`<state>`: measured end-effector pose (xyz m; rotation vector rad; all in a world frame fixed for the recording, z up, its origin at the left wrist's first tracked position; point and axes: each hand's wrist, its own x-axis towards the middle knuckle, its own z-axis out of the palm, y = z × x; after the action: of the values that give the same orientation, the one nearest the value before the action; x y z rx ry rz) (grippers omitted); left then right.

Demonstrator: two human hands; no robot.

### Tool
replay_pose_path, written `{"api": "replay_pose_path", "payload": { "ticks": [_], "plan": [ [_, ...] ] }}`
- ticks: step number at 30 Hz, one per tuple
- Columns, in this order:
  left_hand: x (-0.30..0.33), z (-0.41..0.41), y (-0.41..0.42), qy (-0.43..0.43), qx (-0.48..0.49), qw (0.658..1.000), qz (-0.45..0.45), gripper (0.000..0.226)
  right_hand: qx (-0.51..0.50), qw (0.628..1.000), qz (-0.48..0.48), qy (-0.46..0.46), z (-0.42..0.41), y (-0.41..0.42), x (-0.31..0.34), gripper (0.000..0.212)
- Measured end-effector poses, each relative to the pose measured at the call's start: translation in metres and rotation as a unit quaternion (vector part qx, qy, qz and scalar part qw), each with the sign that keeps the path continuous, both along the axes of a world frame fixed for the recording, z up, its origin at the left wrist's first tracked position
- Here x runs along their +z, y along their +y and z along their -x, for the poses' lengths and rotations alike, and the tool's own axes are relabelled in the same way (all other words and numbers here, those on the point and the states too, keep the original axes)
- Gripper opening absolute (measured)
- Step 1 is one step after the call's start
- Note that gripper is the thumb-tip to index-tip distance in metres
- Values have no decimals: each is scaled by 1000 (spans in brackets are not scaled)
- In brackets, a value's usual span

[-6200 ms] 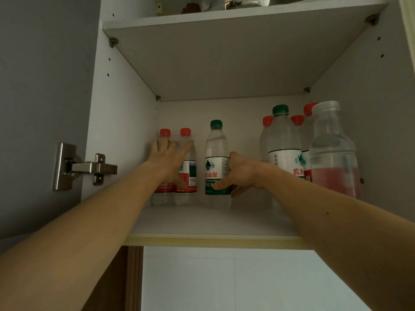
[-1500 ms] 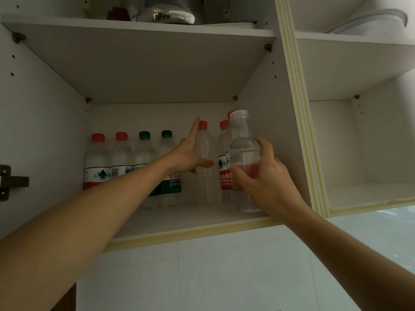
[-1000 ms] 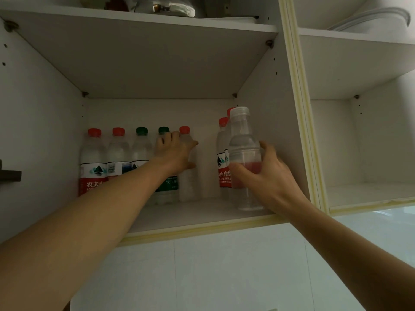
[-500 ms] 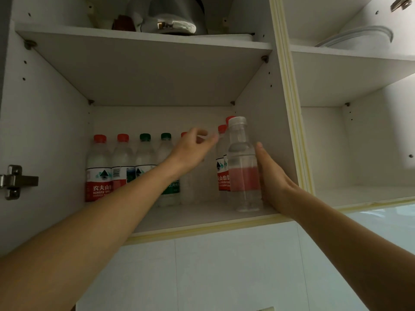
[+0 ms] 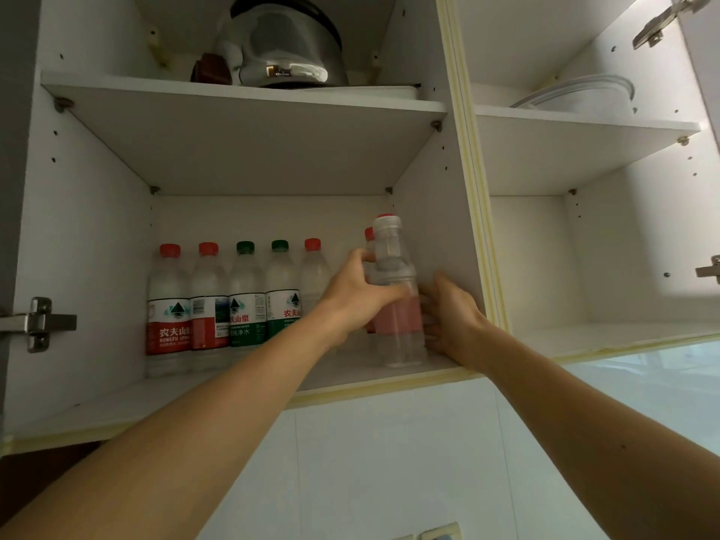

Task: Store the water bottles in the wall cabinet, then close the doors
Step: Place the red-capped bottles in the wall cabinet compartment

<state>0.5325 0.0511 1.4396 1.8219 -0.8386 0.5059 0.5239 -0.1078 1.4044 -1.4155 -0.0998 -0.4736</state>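
Fingers [image 5: 393,292] now grip pink-banded bottle [image 5: 397,317]

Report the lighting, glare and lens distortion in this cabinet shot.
Head view: daylight floods the right compartment wall, nearly washing it out, while the left compartment with the row of clear plastic water bottles sits dimmer. A bright glare spot shows on the shiny metal pot on the top shelf. Wide-angle distortion bows the cream-edged cabinet divider and stretches both forearms. Labels stay legible.

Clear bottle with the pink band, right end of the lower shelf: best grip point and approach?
Take the clear bottle round its straight mid-body at the pink band, coming from the open front. It stands upright near the shelf edge; the cabinet wall crowds its right side, red-capped bottles stand behind.
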Motion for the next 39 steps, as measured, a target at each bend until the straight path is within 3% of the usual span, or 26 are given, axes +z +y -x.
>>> {"api": "replay_pose_path", "payload": {
  "ticks": [7,12,19,22,24,26,29,32,35,39],
  "plan": [
    [7,-4,75,9,62,998,-24,67,-17,990,142,-11,-2,0,-6,34],
    [2,-17,137,15,149,989,-1,71,-72,967,244,-25,-6,5,-7,41],
    [-1,-39,169,-7,260,966,-2,70,-110,951,290,-15,-5,9,-7,45],
    [-1,-42,168,-16,283,959,-18,82,-108,948,299,-6,-5,10,-7,48],
    [3,-42,161,-56,328,942,-39,99,-111,944,310,-5,-6,11,-2,50],
    [10,-36,148,-160,392,904,-55,105,-130,936,327,-12,-8,13,5,52],
    [22,-31,110,-327,351,877,-37,88,-149,932,329,-34,-14,15,12,59],
    [31,-44,66,-317,253,913,-41,66,-149,937,311,-59,-21,14,4,60],
    [42,-66,36,-213,174,961,-42,55,-157,933,315,-77,-27,11,-1,59],
    [56,-97,17,-66,93,992,-47,53,-167,926,327,-84,-31,9,-2,57]
  ]
}}
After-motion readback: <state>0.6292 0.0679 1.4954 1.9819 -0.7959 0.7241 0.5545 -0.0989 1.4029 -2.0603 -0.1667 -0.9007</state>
